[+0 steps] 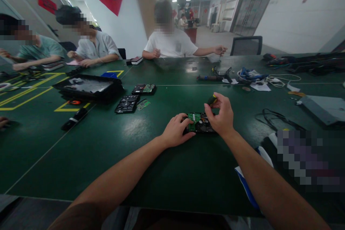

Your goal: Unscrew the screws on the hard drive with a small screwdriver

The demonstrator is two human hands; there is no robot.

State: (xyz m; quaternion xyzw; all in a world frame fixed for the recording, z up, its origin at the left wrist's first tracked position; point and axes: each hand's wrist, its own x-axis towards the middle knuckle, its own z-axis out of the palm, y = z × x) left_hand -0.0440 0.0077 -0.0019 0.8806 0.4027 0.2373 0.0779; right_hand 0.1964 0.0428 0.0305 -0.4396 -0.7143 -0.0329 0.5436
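Observation:
A hard drive [203, 126] lies flat on the green table, its green circuit board [193, 116] facing up at the left end. My left hand [176, 129] grips the drive's left end, thumb along the near edge and fingers over the board. In my right hand [222, 116] is a screwdriver with a dark green and yellow handle [211, 100], held upright over the right part of the drive. Its tip is hidden behind my fingers. To the left lie two more hard drives [126, 104] [144, 88] and a loose circuit board [143, 104].
A black tray [88, 88] stands at the left, near a black strap-like item [74, 118]. Cables [253, 75] and a grey metal box [323, 107] lie at the right. A blue-and-white packet [249, 187] is under my right forearm. Several people sit across the table.

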